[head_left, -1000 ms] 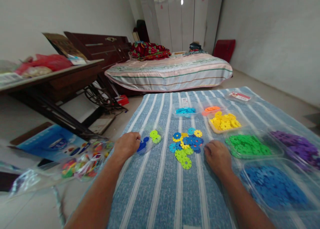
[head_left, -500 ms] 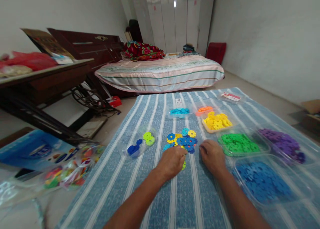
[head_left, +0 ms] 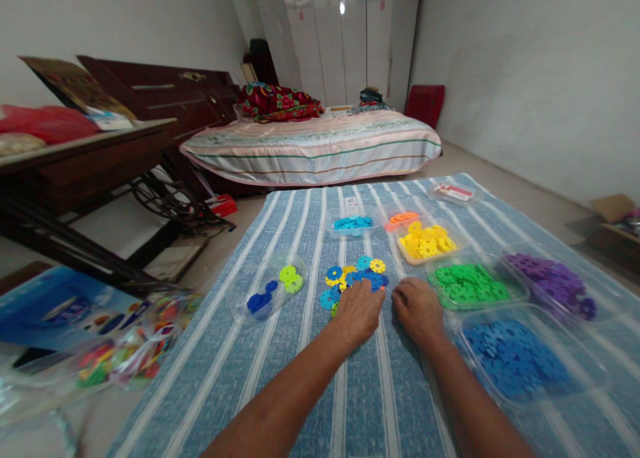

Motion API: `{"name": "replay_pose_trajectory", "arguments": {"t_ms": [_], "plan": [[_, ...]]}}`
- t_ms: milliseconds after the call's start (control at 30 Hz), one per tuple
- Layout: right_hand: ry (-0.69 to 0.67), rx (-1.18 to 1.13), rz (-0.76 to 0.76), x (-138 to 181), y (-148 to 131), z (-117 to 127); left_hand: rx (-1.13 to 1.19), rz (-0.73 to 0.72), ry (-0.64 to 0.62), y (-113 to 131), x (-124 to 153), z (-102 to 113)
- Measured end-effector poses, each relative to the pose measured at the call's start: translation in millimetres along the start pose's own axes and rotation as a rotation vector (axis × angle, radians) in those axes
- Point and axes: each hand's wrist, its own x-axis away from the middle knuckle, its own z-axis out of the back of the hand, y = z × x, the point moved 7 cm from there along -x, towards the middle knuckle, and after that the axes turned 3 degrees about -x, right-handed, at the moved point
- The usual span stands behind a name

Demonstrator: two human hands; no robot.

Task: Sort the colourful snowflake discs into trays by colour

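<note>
A flat cluster of joined snowflake discs [head_left: 333, 275] in blue, light blue and yellow lies on the striped cloth in front of me. My left hand [head_left: 357, 308] covers its near side, fingers bent down and closed on the discs there; the fingertips are partly hidden. A yellow-green disc [head_left: 335, 309] peeks out left of that hand. Just right of the cluster, my right hand [head_left: 417, 310] rests on the cloth with its fingers curled in. Whether anything is inside those fingers is hidden.
Clear tubs at the right hold blue discs [head_left: 517, 358], purple discs [head_left: 547, 278], green discs [head_left: 470, 285] and yellow discs [head_left: 427, 240]. Behind are light blue discs [head_left: 353, 223] and orange discs [head_left: 403, 217]. A clear tray [head_left: 280, 305] stands left; a lidded box [head_left: 453, 192] lies far right.
My left hand has moved slightly right and turned flatter over the cluster. The yellow-green disc now shows on its left instead of its right. My right hand has stayed beside the cluster.
</note>
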Motion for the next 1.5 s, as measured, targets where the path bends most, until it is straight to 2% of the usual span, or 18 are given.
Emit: {"name": "replay_pose_trajectory", "arguments": {"t_ms": [333, 533, 633, 800, 900, 967, 1067, 1333, 1500], "plan": [[0.003, 0.008, -0.013, 1, 0, -1, -0.129, -0.087, 0.113, 10, 11, 1], [0.008, 0.015, 0.003, 2, -1, 1, -0.005, 0.007, 0.138, 2, 23, 6], [0.013, 0.011, 0.009, 2, -1, 2, 0.095, 0.105, 0.159, -22, 37, 23], [0.026, 0.007, 0.016, 3, -2, 4, 0.052, 0.373, 0.265, -98, 75, 68], [0.034, 0.019, 0.013, 3, -1, 3, 0.016, 0.523, 0.222, -141, 95, 81], [0.039, 0.022, 0.015, 4, 0, 2, 0.045, 0.565, 0.152, -159, 103, 81], [0.040, 0.019, 0.017, 5, 2, 1, 0.106, 0.605, 0.093, -175, 113, 78], [0.037, 0.007, 0.019, 6, 4, 0, 0.124, 0.660, 0.059, -195, 123, 68], [0.028, -0.002, 0.025, 6, 4, 0, 0.030, 0.648, -0.104, -201, 120, 59]]}}
